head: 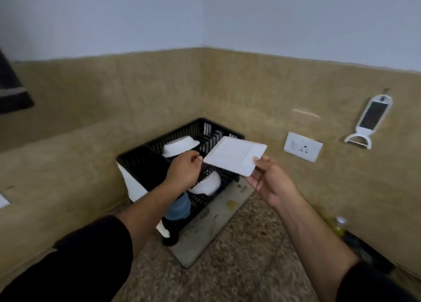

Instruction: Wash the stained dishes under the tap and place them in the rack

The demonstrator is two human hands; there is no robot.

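Blue cup (178,207) half behind forearm (148,201), yellow bottle (339,225) blurred — shelf (13,92) cropped

Speckled counter (250,267) bears a grey mat (205,240) under the rack (182,130)

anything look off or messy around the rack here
Only the grey mat under the black rack stands out: brownish-yellow stains spot its bare right side. The square plate, held over the rack by the left hand and right hand, looks clean and whole.

We saw from one head-worn view. It faced forward and down, close to the rack (182,130).
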